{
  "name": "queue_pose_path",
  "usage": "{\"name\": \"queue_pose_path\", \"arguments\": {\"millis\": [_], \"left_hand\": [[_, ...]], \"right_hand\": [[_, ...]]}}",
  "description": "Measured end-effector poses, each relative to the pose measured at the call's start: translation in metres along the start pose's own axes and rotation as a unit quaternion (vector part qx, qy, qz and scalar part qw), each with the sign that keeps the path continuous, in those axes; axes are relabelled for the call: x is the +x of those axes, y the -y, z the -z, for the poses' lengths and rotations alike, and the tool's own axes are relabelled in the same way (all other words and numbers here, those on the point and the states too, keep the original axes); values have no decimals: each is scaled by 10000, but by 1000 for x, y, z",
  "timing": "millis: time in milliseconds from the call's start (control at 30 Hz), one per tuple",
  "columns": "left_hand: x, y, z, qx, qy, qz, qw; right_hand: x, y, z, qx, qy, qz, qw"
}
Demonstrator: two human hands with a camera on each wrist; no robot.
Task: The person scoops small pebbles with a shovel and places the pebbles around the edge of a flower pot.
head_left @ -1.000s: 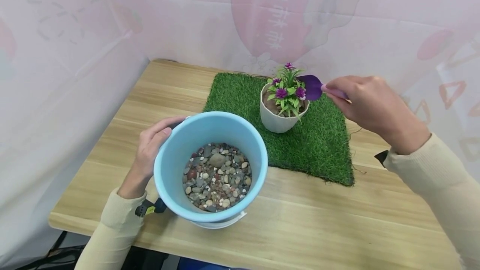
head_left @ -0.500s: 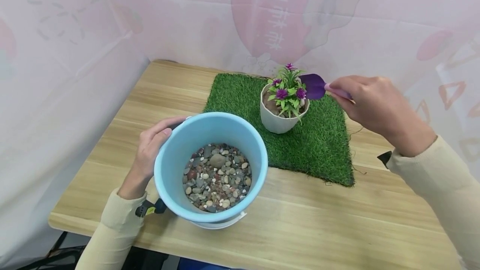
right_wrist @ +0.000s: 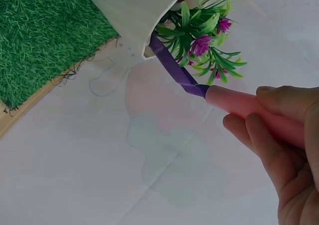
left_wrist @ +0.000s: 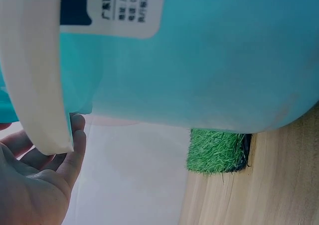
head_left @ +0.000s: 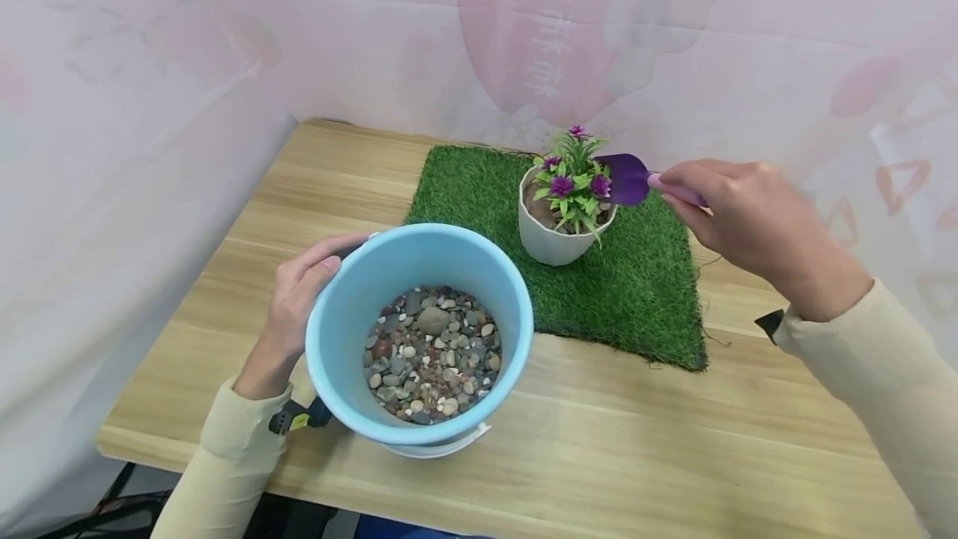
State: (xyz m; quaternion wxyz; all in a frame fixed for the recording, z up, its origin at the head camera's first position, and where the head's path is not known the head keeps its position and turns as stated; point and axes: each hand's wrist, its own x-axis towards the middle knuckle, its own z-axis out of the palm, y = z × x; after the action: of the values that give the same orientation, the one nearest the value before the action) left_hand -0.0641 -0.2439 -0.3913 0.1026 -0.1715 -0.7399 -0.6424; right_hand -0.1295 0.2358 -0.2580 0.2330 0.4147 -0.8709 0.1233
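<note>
My right hand (head_left: 756, 219) grips the pink handle of a small garden trowel (head_left: 627, 180) with a purple blade. The blade's tip is at the right rim of a white flowerpot (head_left: 555, 239), beside the leaves of a plant (head_left: 572, 185) with purple flowers. In the right wrist view the trowel (right_wrist: 174, 68) crosses the pot's rim, its blade seen edge-on. My left hand (head_left: 295, 306) holds the left rim of a light blue bucket (head_left: 516, 298), thumb on top. Pebbles (head_left: 434, 356) cover the bucket's bottom. The left wrist view shows fingers curled near the bucket's white handle (left_wrist: 37, 75).
The pot stands on a green artificial grass mat (head_left: 621, 306) at the back of a wooden table (head_left: 636, 439). Pale printed cloth (head_left: 374, 40) hangs behind the table and along its left side. The bucket stands near the front edge.
The trowel's blade has dipped slightly at the pot's rim, and my right hand has shifted a little right and down. My left hand and the bucket have stayed in place.
</note>
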Motion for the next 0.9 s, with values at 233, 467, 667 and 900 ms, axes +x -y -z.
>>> {"name": "queue_pose_path", "arguments": {"millis": [233,467,667,900], "left_hand": [[1,1,-1,-55,-5,-21,10000],[1,-1,0,-25,-47,-35,10000],[2,1,-1,-72,-54,-67,9999],[2,4,-1,-6,-67,-92,9999]], "right_hand": [[-10,-1,21,-287,-492,-106,9983],[-23,17,45,-243,-1284,-624,9895],[-27,31,52,262,-1815,-693,9806],[-29,37,55,1113,-1734,-654,9763]]}}
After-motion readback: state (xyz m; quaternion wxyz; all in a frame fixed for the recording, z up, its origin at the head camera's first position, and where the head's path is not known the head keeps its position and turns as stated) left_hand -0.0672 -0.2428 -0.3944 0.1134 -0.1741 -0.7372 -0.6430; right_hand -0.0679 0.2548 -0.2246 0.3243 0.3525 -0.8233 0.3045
